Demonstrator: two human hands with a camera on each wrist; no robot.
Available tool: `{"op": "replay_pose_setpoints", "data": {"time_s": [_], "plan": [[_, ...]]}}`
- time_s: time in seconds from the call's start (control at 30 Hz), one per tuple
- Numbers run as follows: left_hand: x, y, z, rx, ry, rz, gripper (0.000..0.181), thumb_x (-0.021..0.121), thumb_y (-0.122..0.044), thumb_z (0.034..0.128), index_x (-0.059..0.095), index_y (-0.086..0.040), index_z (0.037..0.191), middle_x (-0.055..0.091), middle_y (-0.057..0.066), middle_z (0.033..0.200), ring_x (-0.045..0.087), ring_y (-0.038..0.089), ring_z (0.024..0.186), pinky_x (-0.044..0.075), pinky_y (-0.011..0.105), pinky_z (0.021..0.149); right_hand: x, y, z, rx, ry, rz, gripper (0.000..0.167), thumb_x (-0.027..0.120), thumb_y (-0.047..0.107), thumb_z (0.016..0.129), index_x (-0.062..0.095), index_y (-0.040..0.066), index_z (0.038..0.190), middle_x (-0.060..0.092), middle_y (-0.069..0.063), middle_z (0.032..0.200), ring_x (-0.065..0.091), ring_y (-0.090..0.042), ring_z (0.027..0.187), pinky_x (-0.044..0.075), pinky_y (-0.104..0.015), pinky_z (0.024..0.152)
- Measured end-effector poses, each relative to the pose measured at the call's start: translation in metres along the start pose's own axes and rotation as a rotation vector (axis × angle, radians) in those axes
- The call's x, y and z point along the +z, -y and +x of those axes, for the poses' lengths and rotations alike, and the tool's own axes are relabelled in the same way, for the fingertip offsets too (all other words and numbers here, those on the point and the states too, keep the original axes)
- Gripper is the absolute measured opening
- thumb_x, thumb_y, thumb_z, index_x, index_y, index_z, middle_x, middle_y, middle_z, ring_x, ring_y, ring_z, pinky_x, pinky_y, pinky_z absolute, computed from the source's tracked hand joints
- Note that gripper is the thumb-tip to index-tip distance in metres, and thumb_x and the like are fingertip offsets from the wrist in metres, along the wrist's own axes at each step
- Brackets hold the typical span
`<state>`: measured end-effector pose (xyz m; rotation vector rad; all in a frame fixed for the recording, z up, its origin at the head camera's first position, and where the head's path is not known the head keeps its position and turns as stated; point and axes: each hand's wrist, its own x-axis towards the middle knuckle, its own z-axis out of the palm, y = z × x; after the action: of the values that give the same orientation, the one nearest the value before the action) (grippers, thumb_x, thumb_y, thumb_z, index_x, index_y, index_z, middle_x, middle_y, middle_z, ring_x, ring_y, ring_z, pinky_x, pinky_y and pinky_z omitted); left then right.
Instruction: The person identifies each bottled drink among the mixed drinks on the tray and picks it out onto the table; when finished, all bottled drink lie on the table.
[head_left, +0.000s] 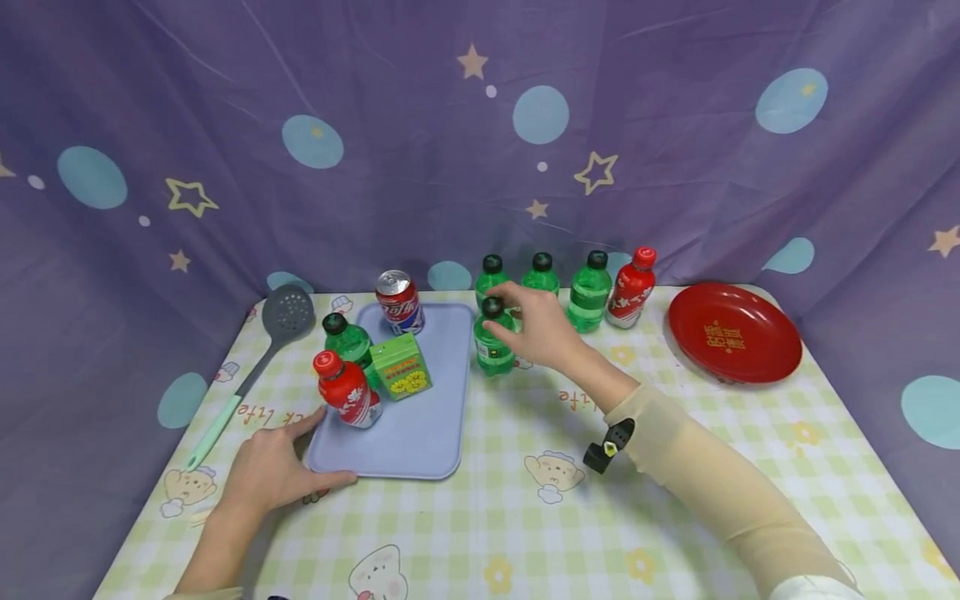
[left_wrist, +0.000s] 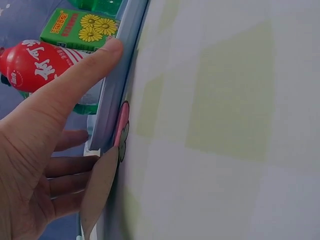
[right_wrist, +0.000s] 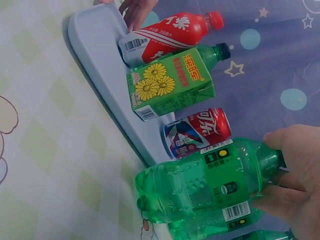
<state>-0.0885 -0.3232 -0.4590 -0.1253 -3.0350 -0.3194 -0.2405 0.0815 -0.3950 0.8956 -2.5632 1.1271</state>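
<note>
On the bench (head_left: pixel 615 533), a skimmer (head_left: pixel 257 370) lies left of the left hand (head_left: pixel 270 467), whose fingers are loosely spread about the near-left corner of the blue tray (head_left: pixel 420 433), touching it. The tray carries a red-capped bottle (head_left: pixel 351 392), a green bottle (head_left: pixel 347 337), a carton (head_left: pixel 402 368) and a can (head_left: pixel 400 302). Just beside its right edge, the right hand (head_left: pixel 543 329) pinches a black-capped bottle (head_left: pixel 492 348) near its cap, with three more green bottles (head_left: pixel 588 298) behind and rightward, then a red bottle (head_left: pixel 632 292) and red plate (head_left: pixel 733 333).
</note>
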Motion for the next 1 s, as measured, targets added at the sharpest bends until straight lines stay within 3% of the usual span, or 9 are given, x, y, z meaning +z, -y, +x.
{"op": "replay_pose_setpoints", "data": {"time_s": [0.07,0.47,0.73,0.83,1.0], "plan": [[-0.0005,0.0001,0.0002,-0.006,0.007,0.001,0.127,0.086,-0.090,0.0491,0.070,-0.003,0.140,0.055,0.002,0.056,0.062,0.022,0.059,0.055,0.042,0.057,0.0003,-0.0012,-0.0003,0.026,0.015,0.013,0.041,0.079,0.026,0.098,0.069,0.008,0.133,0.078,-0.011,0.122,0.077,-0.026,0.111,0.066,-0.039,0.091],[0.0011,0.0023,0.0013,0.003,-0.012,-0.011,0.125,0.087,-0.089,0.0496,0.070,-0.002,0.138,0.059,0.003,0.058,0.064,0.022,0.060,0.056,0.043,0.058,-0.0029,0.0015,0.0009,0.093,0.064,0.031,0.042,0.077,0.027,0.100,0.070,0.005,0.134,0.076,-0.013,0.127,0.076,-0.028,0.114,0.066,-0.039,0.090],[0.0022,0.0018,0.0000,0.010,-0.020,-0.017,0.125,0.085,-0.091,0.0504,0.071,-0.002,0.137,0.074,0.019,0.078,0.071,0.030,0.069,0.059,0.049,0.064,-0.0062,0.0017,0.0025,0.096,0.105,0.008,0.045,0.077,0.026,0.100,0.069,0.004,0.139,0.075,-0.014,0.134,0.076,-0.029,0.118,0.065,-0.043,0.095],[0.0013,0.0017,-0.0009,0.010,-0.021,-0.019,0.125,0.085,-0.090,0.0501,0.071,-0.002,0.137,0.074,0.020,0.078,0.070,0.029,0.069,0.059,0.048,0.063,-0.0051,0.0025,0.0016,0.104,0.106,0.017,0.045,0.076,0.026,0.101,0.068,0.004,0.139,0.074,-0.014,0.134,0.075,-0.029,0.119,0.065,-0.042,0.095],[-0.0003,0.0004,0.0005,-0.004,0.001,-0.021,0.127,0.083,-0.092,0.0512,0.069,-0.002,0.140,0.077,0.030,0.096,0.074,0.038,0.079,0.061,0.051,0.068,-0.0050,0.0008,0.0029,0.081,0.089,0.025,0.044,0.076,0.025,0.099,0.068,0.003,0.137,0.076,-0.015,0.129,0.075,-0.031,0.117,0.065,-0.044,0.094]]}}
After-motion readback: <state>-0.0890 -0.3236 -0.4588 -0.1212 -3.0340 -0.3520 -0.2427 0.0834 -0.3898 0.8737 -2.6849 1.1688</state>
